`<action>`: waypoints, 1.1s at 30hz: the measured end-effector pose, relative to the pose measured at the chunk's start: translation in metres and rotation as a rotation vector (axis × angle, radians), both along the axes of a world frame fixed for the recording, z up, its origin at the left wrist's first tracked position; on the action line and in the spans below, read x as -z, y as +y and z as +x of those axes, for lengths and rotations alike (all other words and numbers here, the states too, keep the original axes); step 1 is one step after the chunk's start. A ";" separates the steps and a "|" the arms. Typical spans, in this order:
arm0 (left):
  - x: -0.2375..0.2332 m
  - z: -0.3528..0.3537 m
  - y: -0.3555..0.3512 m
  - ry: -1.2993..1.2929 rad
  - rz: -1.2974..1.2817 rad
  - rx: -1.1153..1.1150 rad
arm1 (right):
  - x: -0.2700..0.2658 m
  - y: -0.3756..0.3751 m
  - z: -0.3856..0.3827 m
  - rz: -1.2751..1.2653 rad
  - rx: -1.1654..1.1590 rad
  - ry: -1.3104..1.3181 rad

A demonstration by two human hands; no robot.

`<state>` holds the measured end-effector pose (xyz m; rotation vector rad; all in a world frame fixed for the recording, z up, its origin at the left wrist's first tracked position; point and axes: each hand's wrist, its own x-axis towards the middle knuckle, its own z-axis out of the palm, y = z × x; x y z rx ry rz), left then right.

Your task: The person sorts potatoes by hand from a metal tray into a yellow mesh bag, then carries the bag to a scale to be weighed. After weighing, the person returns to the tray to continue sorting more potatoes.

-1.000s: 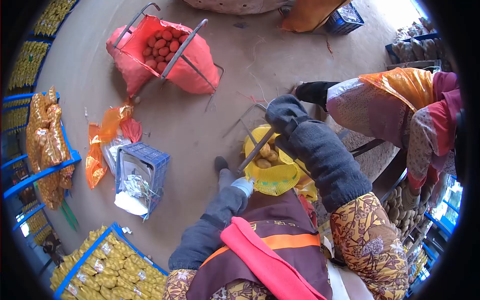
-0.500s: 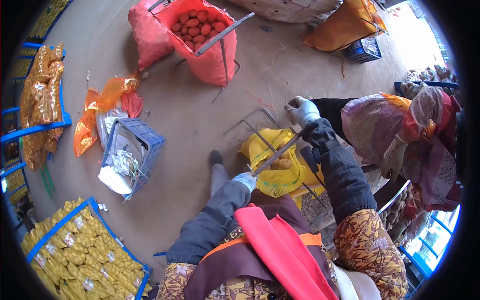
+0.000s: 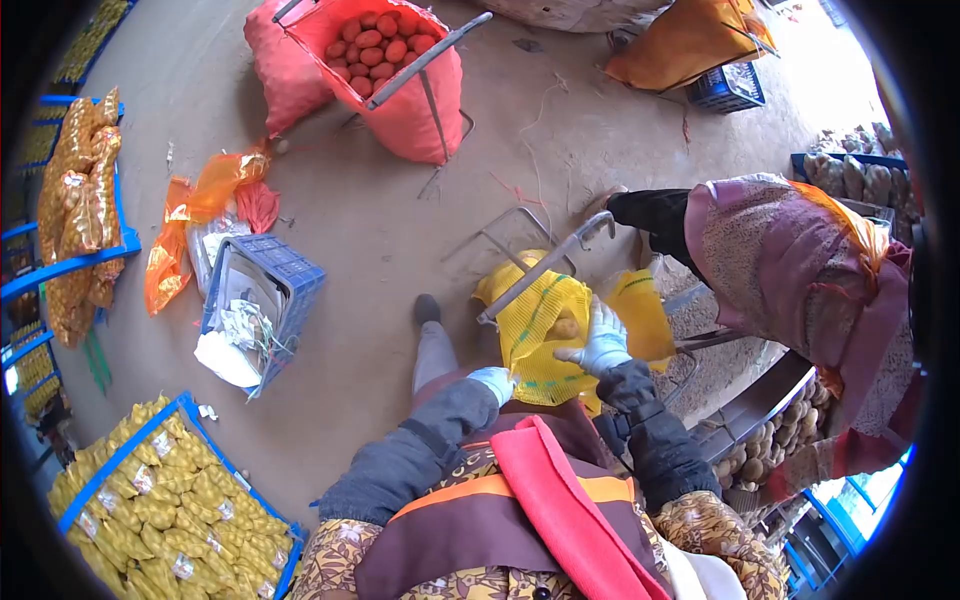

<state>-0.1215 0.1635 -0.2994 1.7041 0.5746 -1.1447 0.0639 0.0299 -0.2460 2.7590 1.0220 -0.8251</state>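
Note:
A yellow mesh bag (image 3: 545,315) with green stitching stands in front of me, with a few potatoes (image 3: 566,328) visible through its mouth. Its far side hangs on a grey metal stand (image 3: 540,268). My left hand (image 3: 495,383), in a pale glove, is closed on the bag's near left edge. On the bag's right side lies my right hand (image 3: 604,342), gloved too, its thumb stretched apart from the fingers. Just beyond that hand is another piece of yellow mesh (image 3: 643,318).
A co-worker in a purple patterned garment (image 3: 780,260) stands close on my right. Ahead stands a red sack (image 3: 420,110) of potatoes on a metal stand. To the left are a blue crate (image 3: 285,262) and a blue-framed stack of filled yellow bags (image 3: 170,500).
My right hand has come down from the stand's far end onto the bag. The bag's near rim is off its bar. My left hand is slightly lower, and the co-worker's hand has left view.

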 end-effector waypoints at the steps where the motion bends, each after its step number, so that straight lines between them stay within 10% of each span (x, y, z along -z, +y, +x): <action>1: -0.009 0.004 0.004 0.025 -0.007 0.017 | 0.007 0.001 0.003 0.006 0.000 0.005; 3: -0.001 -0.006 0.000 0.024 0.022 -0.013 | 0.031 0.002 0.011 -0.024 0.511 0.066; 7: 0.007 -0.018 0.007 0.081 0.066 -0.091 | 0.162 -0.060 0.074 0.840 1.340 0.124; 10: 0.039 -0.029 -0.007 0.037 0.190 -0.259 | 0.178 -0.064 0.093 1.123 1.400 0.536; 12: 0.097 -0.040 -0.035 -0.560 0.221 -1.070 | 0.149 -0.038 0.089 1.242 1.460 0.655; 16: 0.003 0.009 0.014 -0.056 -0.326 -1.283 | 0.125 -0.019 0.052 1.607 1.425 1.094; 24: 0.046 -0.105 -0.018 -0.253 -0.249 -1.055 | 0.043 0.002 -0.034 0.693 1.233 0.773; 28: -0.010 -0.128 0.000 0.118 -0.483 -1.406 | 0.009 -0.005 -0.063 0.670 1.032 0.879; 33: -0.098 -0.169 0.021 -0.199 -0.259 -1.092 | -0.012 0.006 -0.094 0.624 0.948 1.000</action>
